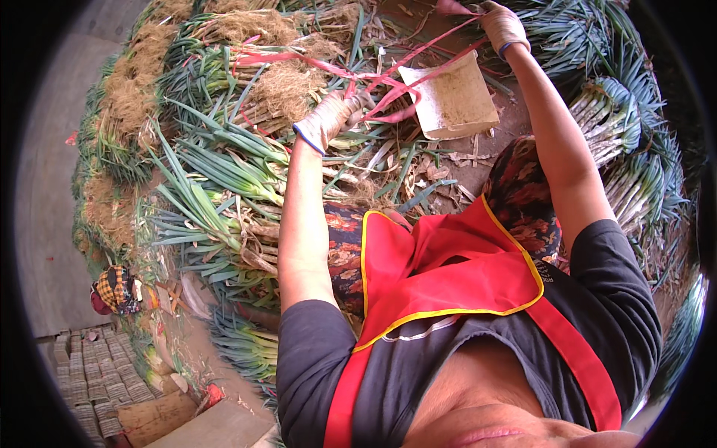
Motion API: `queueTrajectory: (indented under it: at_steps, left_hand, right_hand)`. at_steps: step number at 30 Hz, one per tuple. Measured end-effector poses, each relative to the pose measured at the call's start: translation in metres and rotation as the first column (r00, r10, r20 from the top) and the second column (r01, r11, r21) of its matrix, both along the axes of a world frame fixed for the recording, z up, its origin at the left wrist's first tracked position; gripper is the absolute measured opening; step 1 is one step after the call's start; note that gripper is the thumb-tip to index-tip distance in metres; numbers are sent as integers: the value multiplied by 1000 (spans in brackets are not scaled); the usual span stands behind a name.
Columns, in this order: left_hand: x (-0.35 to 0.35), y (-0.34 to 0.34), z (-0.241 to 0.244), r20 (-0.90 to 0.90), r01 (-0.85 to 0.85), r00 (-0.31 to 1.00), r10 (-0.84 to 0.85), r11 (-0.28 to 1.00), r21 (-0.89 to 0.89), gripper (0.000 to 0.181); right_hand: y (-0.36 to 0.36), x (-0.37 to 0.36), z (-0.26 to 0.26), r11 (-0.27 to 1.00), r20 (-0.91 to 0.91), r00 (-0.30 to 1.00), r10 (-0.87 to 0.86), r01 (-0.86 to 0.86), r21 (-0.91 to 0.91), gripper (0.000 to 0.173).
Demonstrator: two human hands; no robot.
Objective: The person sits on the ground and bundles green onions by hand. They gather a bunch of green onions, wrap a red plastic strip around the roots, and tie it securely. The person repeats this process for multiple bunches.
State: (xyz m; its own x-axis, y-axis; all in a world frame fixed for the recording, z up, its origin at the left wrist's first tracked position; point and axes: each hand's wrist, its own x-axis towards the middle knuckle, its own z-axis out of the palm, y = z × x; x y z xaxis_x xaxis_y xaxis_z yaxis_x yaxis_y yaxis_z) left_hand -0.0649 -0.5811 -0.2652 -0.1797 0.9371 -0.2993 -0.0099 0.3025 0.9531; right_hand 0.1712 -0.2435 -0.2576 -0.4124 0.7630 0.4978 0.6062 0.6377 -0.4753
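My left hand (335, 115), in a pale work glove with a blue cuff, grips strands of pink plastic tying ribbon (386, 84) beside the roots of a scallion bundle (285, 84). Stretched out to the upper right, my right hand (504, 27) wears a similar glove and holds the other ends of the ribbon. Several strands run taut between both hands, and a loop hangs near my left hand. Below the ribbon, a curved, cream-coloured scoop-like piece (456, 95) rests on the dirt floor. Loose scallions (235, 168) lie left of my left forearm.
Bundled scallions (608, 115) are heaped along the right. More bundles with brown roots (126, 89) line the left. Dry leaf scraps (409, 168) litter the ground before my knees. At lower left are a person in a checked top (116, 288), stacked blocks (92, 369) and a board (215, 427).
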Motion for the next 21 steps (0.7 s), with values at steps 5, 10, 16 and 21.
queueTrajectory:
  at_steps: [5, 10, 16, 21]
  left_hand:
    - [11, -2, 17, 148, -39, 989, 22, 993, 113, 47]
    - [-26, 0, -13, 466, -291, 861, 203, 948, 126, 49]
    - [-50, -7, -25, 560, -446, 775, 292, 881, 157, 53]
    - [-78, -22, -30, 610, -481, 731, 304, 865, 146, 56]
  right_hand:
    - [-17, -10, -27, 439, -572, 820, 5, -516, -735, 14]
    - [-3, -2, -30, 266, -730, 607, -313, -682, -681, 11]
    - [29, 18, -43, -69, -827, 483, -287, -872, -485, 19]
    - [56, 38, -70, 107, -753, 442, -488, -826, -554, 17]
